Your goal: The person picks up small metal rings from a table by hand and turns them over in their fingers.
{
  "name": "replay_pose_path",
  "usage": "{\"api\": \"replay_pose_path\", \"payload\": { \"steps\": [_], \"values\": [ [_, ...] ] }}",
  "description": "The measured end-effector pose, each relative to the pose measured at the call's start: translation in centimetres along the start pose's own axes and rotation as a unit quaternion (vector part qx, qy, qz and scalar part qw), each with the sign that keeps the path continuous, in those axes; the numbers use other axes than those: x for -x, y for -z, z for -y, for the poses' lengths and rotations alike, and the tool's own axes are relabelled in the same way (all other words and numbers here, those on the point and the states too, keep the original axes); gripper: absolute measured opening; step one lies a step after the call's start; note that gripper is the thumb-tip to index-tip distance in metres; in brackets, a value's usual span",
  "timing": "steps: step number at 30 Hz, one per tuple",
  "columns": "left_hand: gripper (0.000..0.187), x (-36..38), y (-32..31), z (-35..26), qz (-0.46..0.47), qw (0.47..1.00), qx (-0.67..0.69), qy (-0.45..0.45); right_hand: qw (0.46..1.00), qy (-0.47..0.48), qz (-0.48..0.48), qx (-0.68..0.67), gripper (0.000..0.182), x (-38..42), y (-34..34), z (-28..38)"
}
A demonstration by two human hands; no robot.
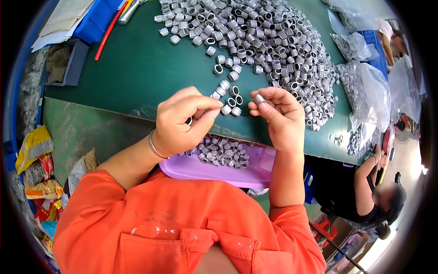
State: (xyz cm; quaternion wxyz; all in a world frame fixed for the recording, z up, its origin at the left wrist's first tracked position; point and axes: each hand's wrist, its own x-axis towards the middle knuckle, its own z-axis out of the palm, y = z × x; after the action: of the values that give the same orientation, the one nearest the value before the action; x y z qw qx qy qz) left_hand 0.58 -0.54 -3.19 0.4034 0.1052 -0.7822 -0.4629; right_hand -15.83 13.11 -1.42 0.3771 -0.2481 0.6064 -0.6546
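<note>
While both hands hover over the table edge, the scene reads left to right:

Wrappers (34,146): yellow and red packets lie far left, below the table.
Papers (64,18): a stack rests on a blue box at top left, with a red rod (108,33) just beside it.
Table (132,68): green top, its near edge worn.
Left hand (180,121): fingers curled in, thumb pressed to the forefinger, pinching a small dark ring that barely shows; a bangle (155,146) sits on the wrist.
Loose rings (228,98): a few grey metal rings lie on the table between the two hands.
Tray (255,171): purple mesh, under the hands at the table edge, holding a batch of rings.
Right hand (280,114): fingers bent, thumb and forefinger nipping one ring (259,98) at the tips.
Pile (273,41): a large heap of rings spreads across the table beyond the hands.
Bags (369,86): clear bags of rings lie at the right.
Co-worker (365,192): seated at lower right, an arm reaching to the table.
</note>
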Motion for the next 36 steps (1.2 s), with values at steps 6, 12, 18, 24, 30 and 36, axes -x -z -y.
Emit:
{"api": "replay_pose_path", "payload": {
  "steps": [6, 12, 18, 24, 30, 36],
  "values": [
    [0.015, 0.0, 0.1, 0.2, -0.005, 1.0, 0.001, -0.005, 0.972, 0.131, 0.188, -0.052, 0.013, 1.0, 1.4, -0.4],
    [0.015, 0.1, -0.1, 0.1, -0.005, 1.0, 0.003, -0.009, 0.913, 0.194, -0.01, 0.358, 0.015, 0.5, -3.1, -0.4],
    [0.017, 0.2, 0.0, -0.1, 0.002, 1.0, 0.0, 0.001, 0.933, 0.14, -0.047, 0.328, 0.013, 0.3, -1.9, -1.0],
    [0.014, 0.1, -0.1, -0.2, 0.003, 1.0, -0.011, -0.005, 0.991, -0.044, 0.0, -0.125, 0.017, 1.4, 0.5, -0.6],
    [0.017, 0.2, 0.0, -0.1, 0.015, 1.0, -0.015, 0.0, 0.967, -0.031, 0.045, -0.247, 0.012, 2.0, 1.0, -0.7],
    [0.017, 0.1, 0.0, -0.3, 0.01, 1.0, -0.011, 0.007, 0.986, 0.114, 0.121, 0.007, 0.022, 2.8, 1.0, -0.5]
  ]
}}
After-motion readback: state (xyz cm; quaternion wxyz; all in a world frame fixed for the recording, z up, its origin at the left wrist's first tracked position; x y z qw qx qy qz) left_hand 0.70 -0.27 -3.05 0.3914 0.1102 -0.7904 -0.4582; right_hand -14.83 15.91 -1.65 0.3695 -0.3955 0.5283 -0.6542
